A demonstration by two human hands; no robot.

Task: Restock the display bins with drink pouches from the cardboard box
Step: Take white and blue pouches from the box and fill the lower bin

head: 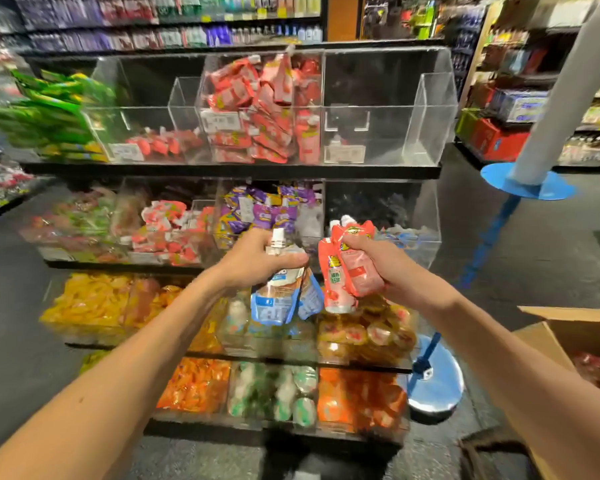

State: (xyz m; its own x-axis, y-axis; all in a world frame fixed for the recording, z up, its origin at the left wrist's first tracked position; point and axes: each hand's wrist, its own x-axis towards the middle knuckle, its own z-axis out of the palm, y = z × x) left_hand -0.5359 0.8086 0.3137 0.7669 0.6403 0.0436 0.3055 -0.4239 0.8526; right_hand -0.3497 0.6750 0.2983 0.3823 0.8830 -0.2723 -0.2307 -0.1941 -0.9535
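Note:
My left hand [257, 259] grips blue drink pouches [278, 299] near their white spouts; they hang down in front of the display. My right hand [383, 263] grips red drink pouches [349, 275] beside them. Both hands hover before the middle tier of clear display bins. The top tier holds a centre bin [257, 109] piled with red pouches, a nearly bare right bin [388, 109] and a left bin [146, 140] with a few red pouches. The open cardboard box [568, 330] sits at the lower right, with red packs inside.
Lower tiers hold purple pouches [264, 209], yellow and orange snacks, and jelly cups. A white pole [561, 91] with a blue disc base stands at the right. Green packs [49, 112] hang at the left. Store shelves fill the background; dark floor lies around.

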